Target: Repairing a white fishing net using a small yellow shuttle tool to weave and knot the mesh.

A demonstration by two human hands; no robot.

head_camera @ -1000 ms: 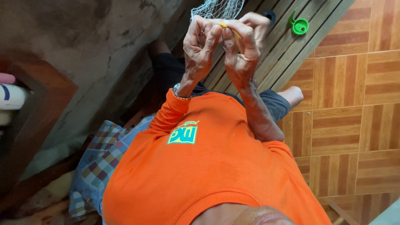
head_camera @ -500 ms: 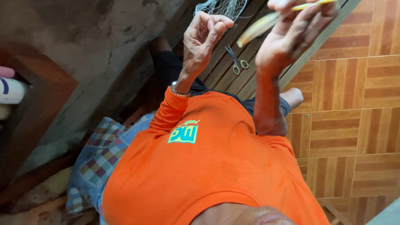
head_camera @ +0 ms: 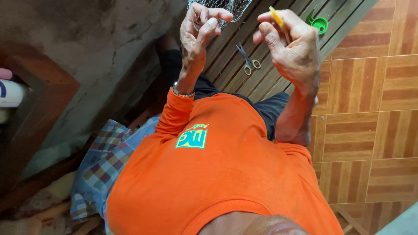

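Left hand (head_camera: 198,30): fingers pinching grey net (head_camera: 226,6), unchanged. Right hand (head_camera: 291,43): lowered since earlier, pinching yellow needle (head_camera: 275,16). Scissors (head_camera: 247,60) at 6 o'clock.

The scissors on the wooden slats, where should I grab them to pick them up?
Probably by the two ring handles. The scissors lie flat on the wooden slats with the rings at the end nearer the person and the blades pointing away. Coming from above on the near side, fingers meet the rounded rings, not the blade tips.
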